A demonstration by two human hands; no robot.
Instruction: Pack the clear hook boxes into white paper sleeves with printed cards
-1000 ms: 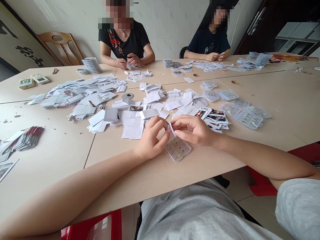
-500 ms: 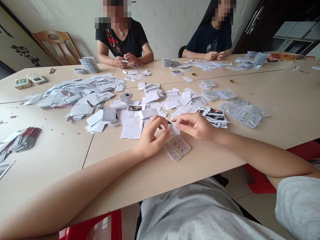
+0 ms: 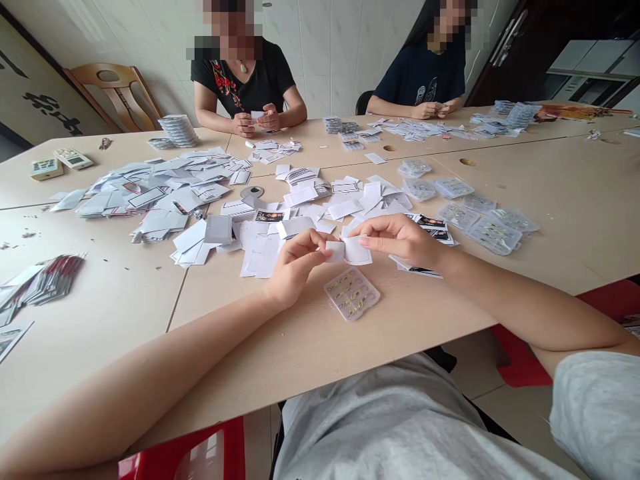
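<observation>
My left hand [image 3: 299,267] pinches a small white paper piece [image 3: 335,251] between thumb and fingers. Right beside it, my right hand [image 3: 403,241] grips the upper edge of a white card [image 3: 358,251]. The two papers nearly meet; whether they are joined is unclear. Below them on the table lies a clear plastic box [image 3: 352,294] with yellowish and dark small items in its compartments. Loose white papers [image 3: 263,250] spread behind my left hand, and dark printed cards [image 3: 434,224] lie partly hidden behind my right hand.
Several clear boxes [image 3: 495,235] lie at the right. A large heap of white cards [image 3: 150,183] covers the left middle, with a tape roll [image 3: 252,192] near it. Reddish packets [image 3: 55,280] lie far left. Two people [image 3: 245,80] sit across the table [image 3: 280,353].
The papers between my hands now show their white faces more fully, and my hands are slightly farther apart. My right hand has risen a little. Across the table, one person's hands have shifted.
</observation>
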